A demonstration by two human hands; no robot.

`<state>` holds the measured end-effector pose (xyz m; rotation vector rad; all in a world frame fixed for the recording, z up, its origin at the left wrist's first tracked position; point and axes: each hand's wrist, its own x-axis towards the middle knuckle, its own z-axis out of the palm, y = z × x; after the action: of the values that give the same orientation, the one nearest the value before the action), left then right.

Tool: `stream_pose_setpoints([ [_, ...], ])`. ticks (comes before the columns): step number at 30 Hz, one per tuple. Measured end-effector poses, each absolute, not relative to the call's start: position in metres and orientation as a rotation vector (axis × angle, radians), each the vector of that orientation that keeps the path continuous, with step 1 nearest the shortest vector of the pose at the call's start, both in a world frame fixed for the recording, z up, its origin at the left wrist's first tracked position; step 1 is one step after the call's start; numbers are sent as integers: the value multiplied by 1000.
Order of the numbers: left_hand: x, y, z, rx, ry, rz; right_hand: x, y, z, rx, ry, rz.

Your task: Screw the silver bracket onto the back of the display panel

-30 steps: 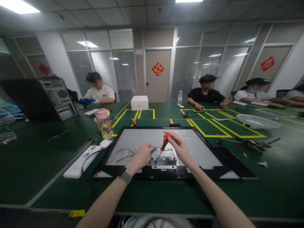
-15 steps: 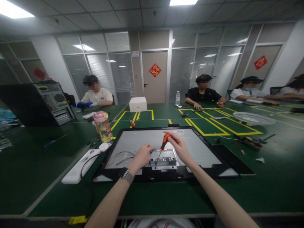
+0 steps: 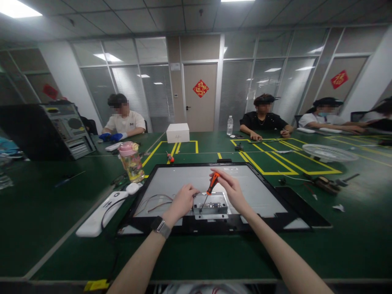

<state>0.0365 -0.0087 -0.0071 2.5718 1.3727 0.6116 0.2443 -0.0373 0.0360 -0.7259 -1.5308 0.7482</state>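
Note:
An orange-and-black screwdriver [image 3: 213, 183] is in my right hand [image 3: 231, 188], its handle held by the fingertips. Its shaft slants down to the left, the tip at the left part of a silver metal bracket [image 3: 211, 209]. My left hand [image 3: 183, 201] is closed at the bracket's upper left edge, fingertips bent onto it; exactly what they pinch is hidden. Under both hands lies a flat display panel [image 3: 257, 192] with a grey back and black frame. Thin loose wires [image 3: 156, 200] lie on the panel beside my left hand.
Left of the panel are a white power bank [image 3: 99, 216] with a black cable and a pink-lidded bottle [image 3: 131, 163]. A black computer case [image 3: 61, 130] stands far left. A dark flat slab [image 3: 303, 206] lies right. A white box [image 3: 178, 133] and several seated people are across the table.
Both hands and the screwdriver stay in nearly the same place on the bracket. The view has shifted slightly.

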Motion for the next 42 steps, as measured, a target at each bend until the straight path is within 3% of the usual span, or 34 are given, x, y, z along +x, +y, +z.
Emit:
stream_pose_setpoints([
  [24,37,-9,-4,2636,1407,507,242,-40,40,-685,-1493,842],
  [29,37,-10,-4,2647,1402,505,243,-38,40,-756,-1506,697],
  [35,37,-11,-4,2637,1415,505,243,-40,40,-696,-1514,815],
  [42,38,-12,-2,2627,1415,496,240,-41,41,-732,-1492,716],
])
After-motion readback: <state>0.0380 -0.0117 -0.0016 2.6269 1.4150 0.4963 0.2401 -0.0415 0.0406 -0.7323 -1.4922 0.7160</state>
